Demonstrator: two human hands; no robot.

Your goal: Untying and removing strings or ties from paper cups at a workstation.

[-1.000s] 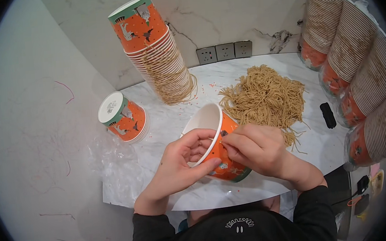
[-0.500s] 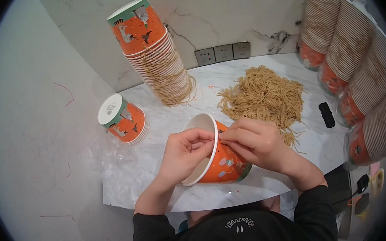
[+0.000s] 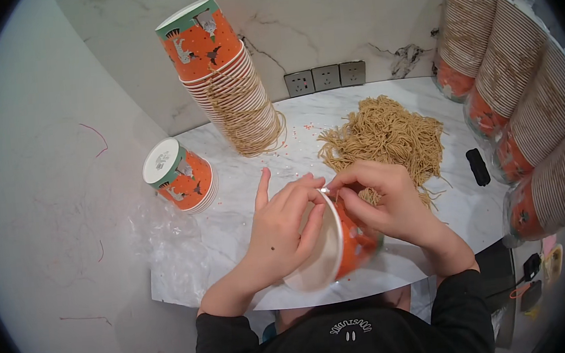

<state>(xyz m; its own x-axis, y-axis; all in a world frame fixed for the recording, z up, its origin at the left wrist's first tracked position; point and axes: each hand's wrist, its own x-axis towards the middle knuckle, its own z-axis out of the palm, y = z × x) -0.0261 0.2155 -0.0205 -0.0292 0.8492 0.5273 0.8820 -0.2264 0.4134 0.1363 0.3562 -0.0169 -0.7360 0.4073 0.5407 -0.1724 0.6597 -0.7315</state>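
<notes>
An orange paper bucket (image 3: 356, 251) with a white rim lies tilted on its side in front of me, its mouth facing left. My left hand (image 3: 287, 226) is at the upper rim, fingertips closed on the edge and the little finger sticking out. At the same stretch of rim, my right hand (image 3: 385, 201) pinches with thumb and forefinger. A small whitish bit shows between the fingertips; what the right fingers hold is too small to tell. Behind the right hand lies a heap of tan cords (image 3: 386, 137).
A tall stack of nested buckets (image 3: 231, 87) draped with cords stands at the back left, near a shorter stack (image 3: 181, 175). Clear plastic wrap (image 3: 174, 240) lies at left. Several wrapped bucket stacks (image 3: 509, 82) line the right, beside a black object (image 3: 478, 168). Sockets (image 3: 325, 77) sit on the wall.
The bucket has shifted right and toward me, its outer wall blurred. My left hand has moved up over the rim, its little finger now raised. The right hand still pinches at the rim.
</notes>
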